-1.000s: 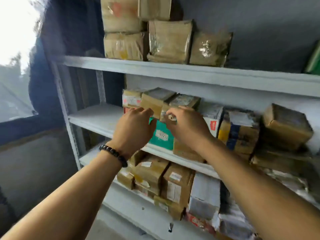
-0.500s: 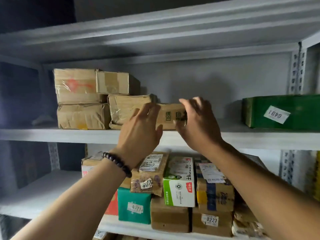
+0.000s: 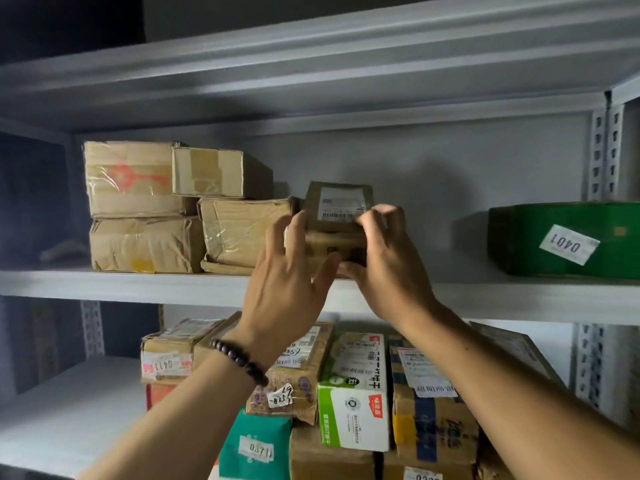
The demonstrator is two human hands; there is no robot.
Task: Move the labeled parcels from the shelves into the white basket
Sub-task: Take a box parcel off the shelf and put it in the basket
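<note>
Small parcel (image 3: 341, 206): lower front hidden behind left hand (image 3: 287, 275) and right hand (image 3: 384, 268); label print unreadable.
Green box (image 3: 540, 233): cut off at right edge.

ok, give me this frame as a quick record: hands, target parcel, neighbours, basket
target: small brown parcel on upper shelf, printed label showing
left hand: straight fingers against the parcel's left side
right hand: fingers curled over its top right edge
left neighbours: stacked brown boxes
right neighbour: green box, tag 0401, apart from the parcel
lower shelf: more labelled parcels, including teal parcel tagged 0371
basket: not in view
</note>
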